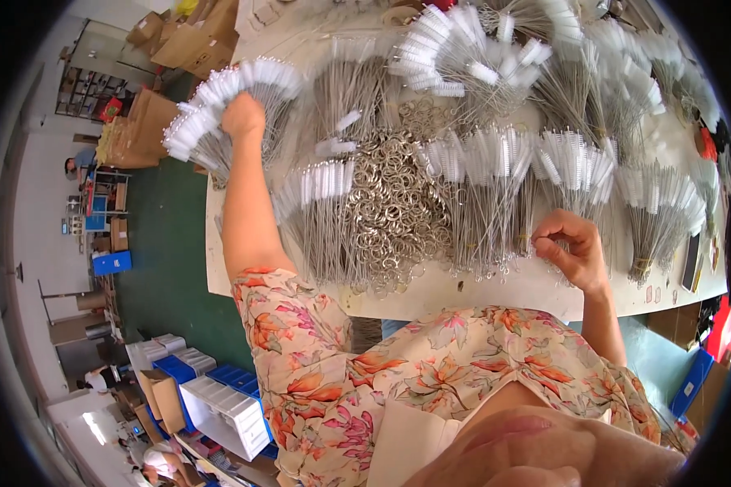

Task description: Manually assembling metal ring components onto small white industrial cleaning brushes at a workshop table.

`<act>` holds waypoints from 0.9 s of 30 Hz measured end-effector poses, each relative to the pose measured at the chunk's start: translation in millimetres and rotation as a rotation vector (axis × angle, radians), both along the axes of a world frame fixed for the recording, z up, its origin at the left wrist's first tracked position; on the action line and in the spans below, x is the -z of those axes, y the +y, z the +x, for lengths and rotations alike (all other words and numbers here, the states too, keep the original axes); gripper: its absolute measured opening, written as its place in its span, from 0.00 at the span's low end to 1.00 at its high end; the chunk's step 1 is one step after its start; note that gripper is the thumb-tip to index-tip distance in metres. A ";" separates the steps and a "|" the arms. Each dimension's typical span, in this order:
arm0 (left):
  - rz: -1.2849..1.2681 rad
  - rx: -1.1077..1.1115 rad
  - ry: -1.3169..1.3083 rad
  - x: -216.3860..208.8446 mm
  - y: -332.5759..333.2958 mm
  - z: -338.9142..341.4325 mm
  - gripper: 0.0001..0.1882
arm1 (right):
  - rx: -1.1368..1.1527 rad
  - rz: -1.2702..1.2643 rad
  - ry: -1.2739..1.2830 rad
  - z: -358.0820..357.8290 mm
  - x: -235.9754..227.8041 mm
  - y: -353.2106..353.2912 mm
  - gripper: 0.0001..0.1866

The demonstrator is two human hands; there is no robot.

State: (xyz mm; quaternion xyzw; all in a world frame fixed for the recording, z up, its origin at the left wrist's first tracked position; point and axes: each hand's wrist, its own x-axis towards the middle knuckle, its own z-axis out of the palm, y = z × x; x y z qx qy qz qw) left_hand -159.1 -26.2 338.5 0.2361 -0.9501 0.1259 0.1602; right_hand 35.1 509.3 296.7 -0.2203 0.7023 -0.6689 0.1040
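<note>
My left hand (244, 116) reaches to the far left of the table, among a fanned bunch of wire-handled brushes (260, 77) with white bristle heads. Its back faces up and its fingers are hidden, so I cannot tell what they grip. Nearer to me, on the right, my right hand (575, 246) is curled, thumb and forefinger pinched together. It hovers by the looped lower ends of a brush bundle (495, 187); anything between the fingertips is too small to make out. A heap of silvery metal rings (394, 203) lies mid-table between two rows of brushes (321, 211).
More brush bundles (658, 207) cover the right and back of the pale table (414, 304). A dark flat object (691, 261) lies near its right edge. Cardboard boxes (199, 45) stand beyond the left corner; white and blue crates (227, 410) sit on the left over the green floor (166, 243).
</note>
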 end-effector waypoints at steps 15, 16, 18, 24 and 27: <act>0.468 0.314 0.113 -18.5 66.4 -2.8 0.21 | 0.009 0.235 0.240 -25.3 -32.2 -17.1 0.03; 0.476 0.340 -0.087 -8.6 68.6 -0.5 0.21 | -0.007 0.247 0.315 -27.0 -36.2 -16.8 0.03; 0.475 0.376 -0.275 12.0 67.4 7.2 0.21 | 0.000 0.261 0.384 -35.8 -48.5 -9.3 0.03; 0.934 0.380 0.237 13.1 59.1 19.0 0.11 | 0.135 0.620 0.672 -117.4 -69.8 16.4 0.08; 1.025 0.453 0.703 -16.4 92.2 32.5 0.09 | 0.187 0.767 0.464 -177.4 -50.6 12.1 0.16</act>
